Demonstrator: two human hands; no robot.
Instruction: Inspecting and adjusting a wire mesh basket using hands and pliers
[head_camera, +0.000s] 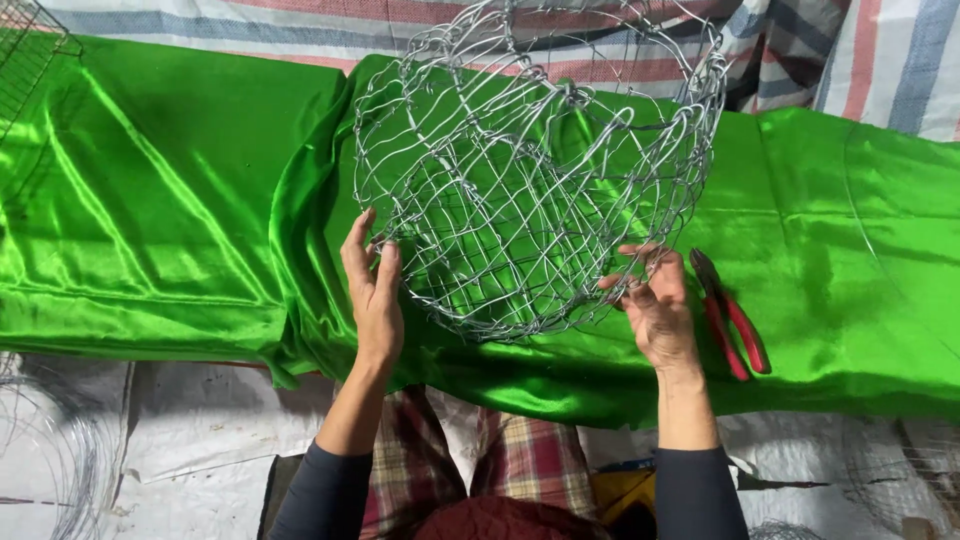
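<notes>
Head view: my left hand (374, 290) and right hand (655, 305) pinch the wire basket (530, 170) at 8 and 4 o'clock on green cloth (170, 200); I'd keep both grips even, pliers (730, 315) close at 3.

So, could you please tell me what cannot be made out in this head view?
- Wire basket: its top rim is cut off by the upper edge.
- Right hand: fingertips lie behind the mesh, so its grip is unclear.
- Red-handled pliers: the jaw tips are too small to tell.
- Wire coil: cut off by the left edge.
- Left hand: fingers curl on the rim.
</notes>
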